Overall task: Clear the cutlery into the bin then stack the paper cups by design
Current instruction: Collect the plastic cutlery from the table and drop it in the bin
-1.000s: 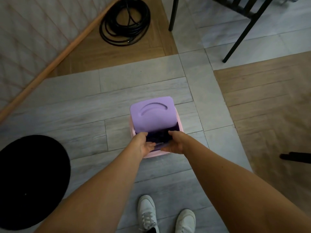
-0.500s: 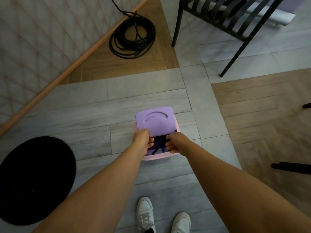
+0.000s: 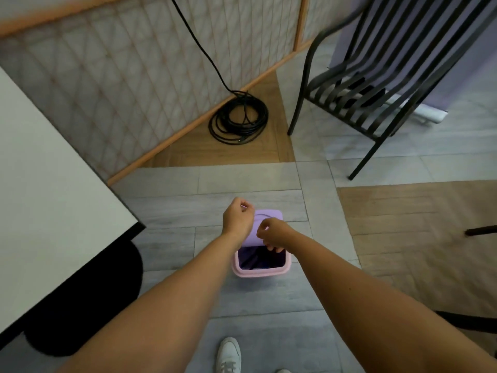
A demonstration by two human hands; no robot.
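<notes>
**Q:** Bin position?
**A:** The bin stands on the floor, right of the counter. Its lid is tilted and the near half is open.
**Q:** Hands?
**A:** The left hand is clenched and empty at the lid's left edge. The right hand is over the opening with its fingers curled, possibly empty; the view cannot confirm this.

Both hands are lifting clear of the pink bin's open mouth, which they were gripping a second ago, the left hand rising curled beside the lilac lid, the right hand hanging loose-fingered above the rim.
</notes>
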